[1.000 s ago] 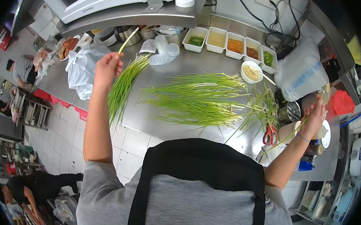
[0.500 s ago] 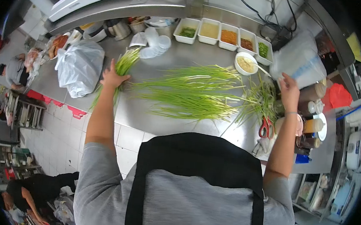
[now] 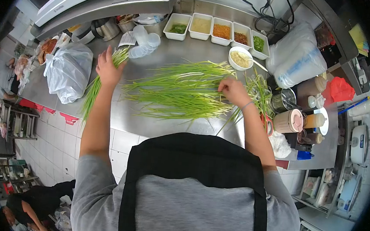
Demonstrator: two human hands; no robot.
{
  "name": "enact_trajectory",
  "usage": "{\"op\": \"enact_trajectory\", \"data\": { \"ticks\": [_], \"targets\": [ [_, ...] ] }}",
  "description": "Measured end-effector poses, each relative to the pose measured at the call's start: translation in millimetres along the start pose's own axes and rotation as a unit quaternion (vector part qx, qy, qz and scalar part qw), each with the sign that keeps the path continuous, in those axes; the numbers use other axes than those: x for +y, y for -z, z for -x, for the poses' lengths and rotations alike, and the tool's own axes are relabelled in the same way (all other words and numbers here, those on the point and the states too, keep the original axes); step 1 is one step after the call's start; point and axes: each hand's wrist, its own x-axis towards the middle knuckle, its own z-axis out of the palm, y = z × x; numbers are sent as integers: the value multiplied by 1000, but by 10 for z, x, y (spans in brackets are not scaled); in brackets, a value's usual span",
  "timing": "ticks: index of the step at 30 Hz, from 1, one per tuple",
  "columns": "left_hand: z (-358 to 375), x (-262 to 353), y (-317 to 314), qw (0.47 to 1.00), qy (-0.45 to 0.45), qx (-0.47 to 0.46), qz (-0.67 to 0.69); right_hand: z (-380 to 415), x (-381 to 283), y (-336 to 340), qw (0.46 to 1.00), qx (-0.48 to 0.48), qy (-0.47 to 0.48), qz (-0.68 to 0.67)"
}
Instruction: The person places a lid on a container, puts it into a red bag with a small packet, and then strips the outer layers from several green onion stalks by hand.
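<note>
In the head view, the right hand (image 3: 234, 92) has moved leftward from near the clear plastic bag (image 3: 298, 57) to the pale ends of the wide pile of green onions (image 3: 174, 89) in the middle of the tabletop (image 3: 128, 122), its fingers bent close together, though whether they pinch a stalk I cannot tell. The left hand (image 3: 108, 69) lies over the smaller bundle (image 3: 93, 91) beside the white bag (image 3: 69, 71), fingers slightly parted, its grip unclear. Loose strands (image 3: 260, 94) lie right of the pile, near a white bowl (image 3: 240, 59).

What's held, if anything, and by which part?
The left hand is at the left bundle, the right hand at the middle pile, both near pale ends; whether either grips can't be told.
</note>
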Motion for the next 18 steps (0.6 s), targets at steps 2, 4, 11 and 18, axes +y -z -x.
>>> {"op": "enact_trajectory", "data": {
  "ticks": [2,4,11,18],
  "targets": [
    [34,277,115,996,-70,31,55,46,-39,14,999,-38,-27,15],
    [101,511,203,983,-149,49,94,105,86,25,998,-36,-34,48],
    [678,1557,326,911,-288,-99,279,318,74,-73,985,156,52,46],
    [1223,1909,67,844,-400,-244,261,422,22,-72,999,11,16,-42]
  ]
}}
